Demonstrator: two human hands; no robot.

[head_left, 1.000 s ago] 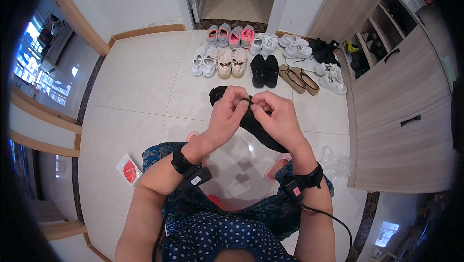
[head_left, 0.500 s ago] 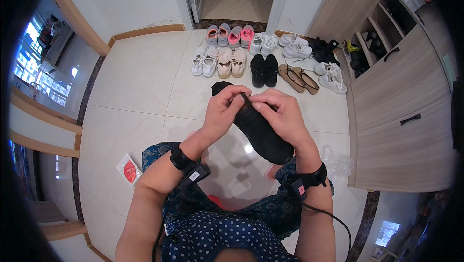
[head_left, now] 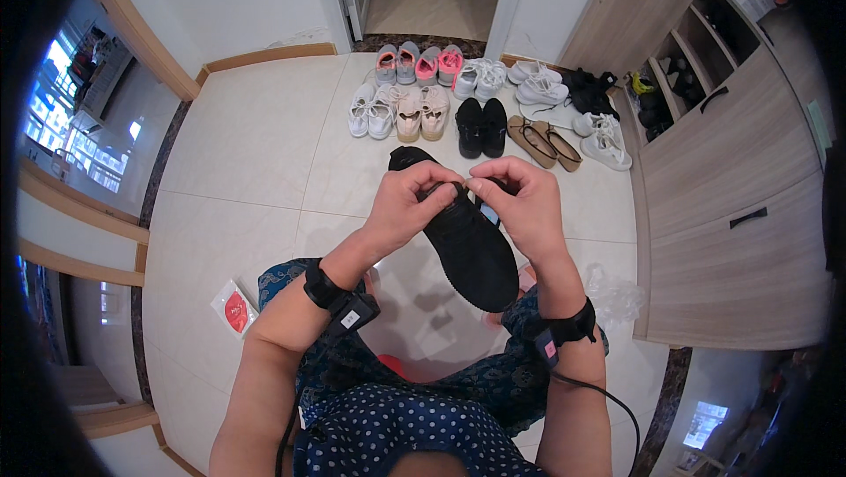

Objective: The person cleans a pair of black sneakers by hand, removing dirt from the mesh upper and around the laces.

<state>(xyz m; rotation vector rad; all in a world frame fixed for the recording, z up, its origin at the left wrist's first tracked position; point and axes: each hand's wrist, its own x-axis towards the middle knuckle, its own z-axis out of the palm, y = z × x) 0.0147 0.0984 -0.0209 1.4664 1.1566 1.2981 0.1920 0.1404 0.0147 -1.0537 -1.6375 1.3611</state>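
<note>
A black shoe hangs between my hands above my lap, its toe pointing down toward my right knee and its heel up and to the left. My left hand grips it near the opening, thumb on top. My right hand pinches at the shoe's right edge, thumb and forefinger close to the left hand's fingertips. Between the right fingers a thin dark strip shows, but its kind is hard to make out. Behind it a small pale bluish patch shows, also unclear.
Ahead on the tiles stand several pairs of shoes, among them black shoes, brown flats and beige shoes. A shoe cabinet lines the right side. Clear plastic lies beside it; a red-and-white packet lies left.
The shoe has swung, its toe moving left and slightly down. My right hand has shifted a little right and upright, its fingers drawn slightly away from the left hand.
</note>
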